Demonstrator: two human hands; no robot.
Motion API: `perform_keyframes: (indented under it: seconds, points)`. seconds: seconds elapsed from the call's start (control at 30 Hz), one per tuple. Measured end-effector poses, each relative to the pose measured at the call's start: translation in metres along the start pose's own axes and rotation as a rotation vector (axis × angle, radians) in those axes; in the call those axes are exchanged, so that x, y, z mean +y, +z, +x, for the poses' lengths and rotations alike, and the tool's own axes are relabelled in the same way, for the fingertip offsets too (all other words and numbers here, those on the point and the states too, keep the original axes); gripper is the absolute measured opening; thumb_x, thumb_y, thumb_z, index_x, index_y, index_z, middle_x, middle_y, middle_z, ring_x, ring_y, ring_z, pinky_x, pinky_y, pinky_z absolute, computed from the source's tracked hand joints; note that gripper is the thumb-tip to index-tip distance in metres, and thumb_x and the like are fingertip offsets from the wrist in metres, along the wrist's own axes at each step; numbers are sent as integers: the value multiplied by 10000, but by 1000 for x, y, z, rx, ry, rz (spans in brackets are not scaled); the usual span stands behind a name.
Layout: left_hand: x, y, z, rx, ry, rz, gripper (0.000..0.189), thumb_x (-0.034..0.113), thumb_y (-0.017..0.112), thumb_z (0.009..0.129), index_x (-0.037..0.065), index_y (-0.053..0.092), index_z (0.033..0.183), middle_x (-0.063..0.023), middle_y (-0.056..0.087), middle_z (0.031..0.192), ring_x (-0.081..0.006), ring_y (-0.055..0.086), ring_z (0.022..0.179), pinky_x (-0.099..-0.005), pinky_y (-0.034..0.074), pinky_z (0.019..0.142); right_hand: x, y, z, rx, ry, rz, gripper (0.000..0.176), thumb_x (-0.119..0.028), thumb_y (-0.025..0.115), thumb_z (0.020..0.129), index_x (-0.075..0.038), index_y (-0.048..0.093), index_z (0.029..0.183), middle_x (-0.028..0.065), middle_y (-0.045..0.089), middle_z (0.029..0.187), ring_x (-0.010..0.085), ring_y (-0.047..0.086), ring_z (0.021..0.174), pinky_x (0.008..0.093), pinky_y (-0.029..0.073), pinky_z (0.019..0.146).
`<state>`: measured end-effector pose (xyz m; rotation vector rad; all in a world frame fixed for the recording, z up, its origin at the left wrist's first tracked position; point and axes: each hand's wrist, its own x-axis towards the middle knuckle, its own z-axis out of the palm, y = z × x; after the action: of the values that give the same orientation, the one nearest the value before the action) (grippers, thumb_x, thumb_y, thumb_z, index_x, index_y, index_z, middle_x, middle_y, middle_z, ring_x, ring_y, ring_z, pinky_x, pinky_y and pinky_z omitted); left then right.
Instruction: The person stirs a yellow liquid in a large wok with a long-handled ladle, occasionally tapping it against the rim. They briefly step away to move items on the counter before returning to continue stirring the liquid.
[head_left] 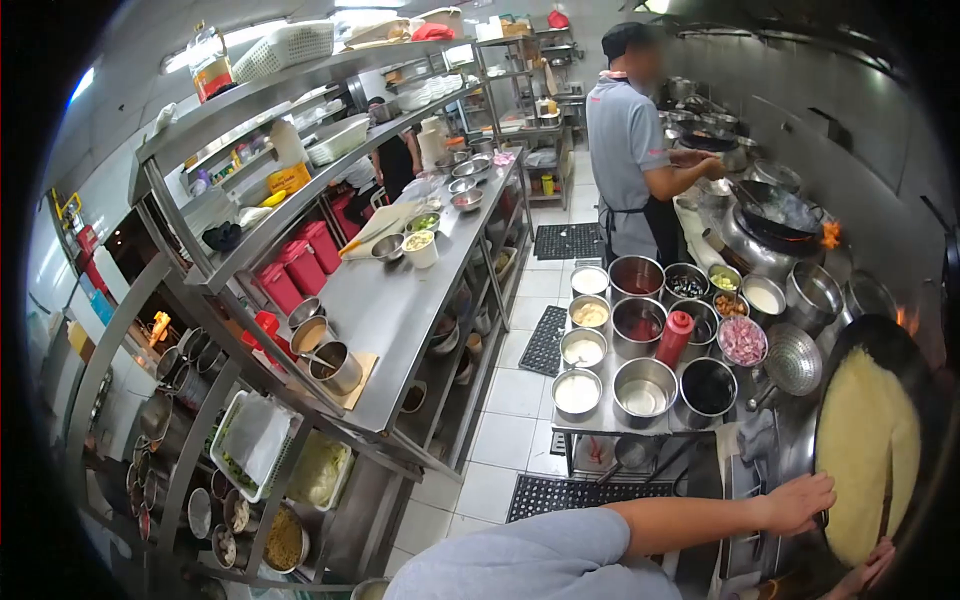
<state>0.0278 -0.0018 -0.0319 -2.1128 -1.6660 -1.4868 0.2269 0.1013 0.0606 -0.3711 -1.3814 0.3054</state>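
At the lower right, a dark wok holds a wide, pale-yellow, egg-like mass spread over its inside, with a split along one side. My left hand reaches across with its fingers closed around the wok's near edge, possibly on a handle there. Close to the bottom edge is my right hand, fingers closed around the end of a thin dark utensil that runs up into the yellow mass. What kind of utensil it is I cannot make out.
Beside the wok, a metal ladle strainer lies near a stand of several sauce pots and a red squeeze bottle. Farther along, a co-worker stands at another smoking wok with flame beside it. Left is a long steel counter.
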Motion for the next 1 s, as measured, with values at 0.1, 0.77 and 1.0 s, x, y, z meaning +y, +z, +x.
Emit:
perform_keyframes:
  seconds: [0.1, 0.77, 1.0]
  points:
    - [-3, -2, 1, -53, -24, -42, 540, 121, 783, 681, 20, 476, 1114, -166, 467, 1154, -355, 471, 1132, -449, 429, 905, -30, -10, -2, -4, 42, -24, 491, -243, 560, 999, -29, 466, 568, 78, 450, 520, 199, 439, 471, 333, 376, 486]
    - [-7, 4, -4, -18, -36, -118, 531, 95, 775, 699, 39, 480, 1138, -150, 459, 1170, -340, 455, 1180, -436, 431, 920, -222, -55, 49, 3, 295, -6, 443, -305, 534, 991, -105, 429, 610, 31, 288, 544, 204, 356, 508, 440, 420, 625]
    - [3, -10, 3, -17, -53, -143, 497, 75, 767, 705, 40, 481, 1109, -150, 460, 1108, -341, 465, 1139, -423, 432, 900, -203, -73, 52, 9, 304, 328, 351, -220, 496, 988, -89, 475, 663, 34, 313, 537, 198, 346, 519, 403, 344, 593]
